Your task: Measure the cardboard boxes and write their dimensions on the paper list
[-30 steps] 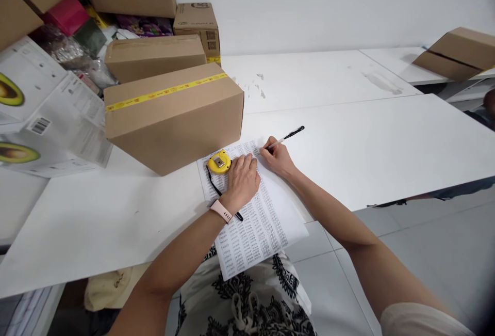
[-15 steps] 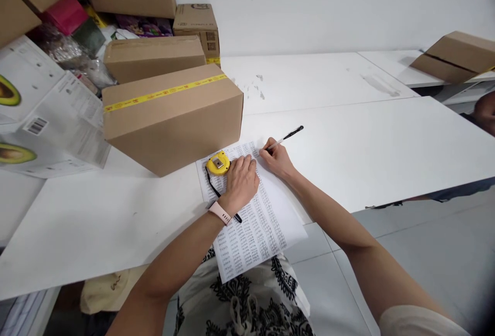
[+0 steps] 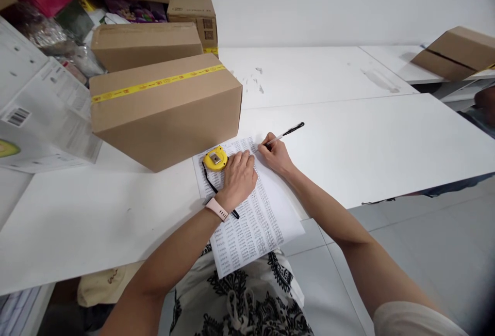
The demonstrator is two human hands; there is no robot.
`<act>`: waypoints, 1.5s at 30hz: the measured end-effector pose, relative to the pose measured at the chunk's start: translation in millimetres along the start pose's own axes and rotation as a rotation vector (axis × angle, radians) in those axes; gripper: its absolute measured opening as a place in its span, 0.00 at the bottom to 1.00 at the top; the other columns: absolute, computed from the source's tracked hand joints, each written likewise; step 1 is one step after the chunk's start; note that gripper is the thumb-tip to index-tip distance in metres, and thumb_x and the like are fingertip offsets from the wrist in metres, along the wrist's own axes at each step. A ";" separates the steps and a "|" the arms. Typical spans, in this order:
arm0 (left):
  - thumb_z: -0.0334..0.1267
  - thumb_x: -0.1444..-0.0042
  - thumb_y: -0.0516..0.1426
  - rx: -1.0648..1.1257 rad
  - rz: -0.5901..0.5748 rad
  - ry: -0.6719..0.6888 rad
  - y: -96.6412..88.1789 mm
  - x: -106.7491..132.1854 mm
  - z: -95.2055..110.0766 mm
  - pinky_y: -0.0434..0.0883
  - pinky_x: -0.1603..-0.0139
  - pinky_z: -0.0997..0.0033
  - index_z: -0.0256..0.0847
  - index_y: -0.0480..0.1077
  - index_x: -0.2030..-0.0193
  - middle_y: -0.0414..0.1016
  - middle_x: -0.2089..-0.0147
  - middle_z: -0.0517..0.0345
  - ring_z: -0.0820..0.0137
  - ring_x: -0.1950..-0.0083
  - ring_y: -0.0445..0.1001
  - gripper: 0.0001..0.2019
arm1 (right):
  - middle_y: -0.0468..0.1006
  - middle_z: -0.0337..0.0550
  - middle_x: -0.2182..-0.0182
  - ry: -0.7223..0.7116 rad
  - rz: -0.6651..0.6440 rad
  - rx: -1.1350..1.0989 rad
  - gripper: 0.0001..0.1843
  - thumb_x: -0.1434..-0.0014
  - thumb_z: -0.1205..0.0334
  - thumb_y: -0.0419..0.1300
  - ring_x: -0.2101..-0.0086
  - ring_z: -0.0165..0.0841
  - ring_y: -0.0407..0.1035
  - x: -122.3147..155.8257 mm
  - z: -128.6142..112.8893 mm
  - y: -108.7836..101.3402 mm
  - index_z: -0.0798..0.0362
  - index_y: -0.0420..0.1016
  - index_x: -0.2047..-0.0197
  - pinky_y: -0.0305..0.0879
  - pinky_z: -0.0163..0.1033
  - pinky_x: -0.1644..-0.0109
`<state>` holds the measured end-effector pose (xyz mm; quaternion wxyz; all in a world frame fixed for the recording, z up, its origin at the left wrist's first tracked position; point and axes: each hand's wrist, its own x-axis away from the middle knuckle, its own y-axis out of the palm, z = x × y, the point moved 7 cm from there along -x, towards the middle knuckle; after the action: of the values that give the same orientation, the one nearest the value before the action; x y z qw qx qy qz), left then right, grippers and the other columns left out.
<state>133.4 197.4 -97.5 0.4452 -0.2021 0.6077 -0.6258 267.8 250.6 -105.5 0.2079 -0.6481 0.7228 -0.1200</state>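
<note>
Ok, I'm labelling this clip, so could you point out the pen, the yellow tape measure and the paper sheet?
Pen (image 3: 288,132): head view, on its black part.
Yellow tape measure (image 3: 215,159): head view, on its metal clip.
Paper sheet (image 3: 249,235): head view, on its lower half.

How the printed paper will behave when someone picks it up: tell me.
The printed paper would probably bend easily, since it looks thin. Lifting its far end could shift the yellow tape measure lying on it. It likely wouldn't slide freely with the left hand resting on it.
</note>
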 end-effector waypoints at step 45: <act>0.31 0.35 0.52 -0.001 0.004 -0.019 -1.1 0.7 -0.7 0.65 0.34 0.51 0.32 0.73 0.41 0.74 0.35 0.40 0.53 0.37 0.70 0.18 | 0.62 0.31 0.81 -0.006 -0.005 0.005 0.08 0.47 0.58 0.58 0.77 0.29 0.55 -1.2 0.4 -1.3 0.48 0.61 0.72 0.52 0.37 0.71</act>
<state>132.2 197.1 -96.7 0.4519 -0.2070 0.6043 -0.6227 269.2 251.6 -105.1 0.2113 -0.6498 0.7202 -0.1202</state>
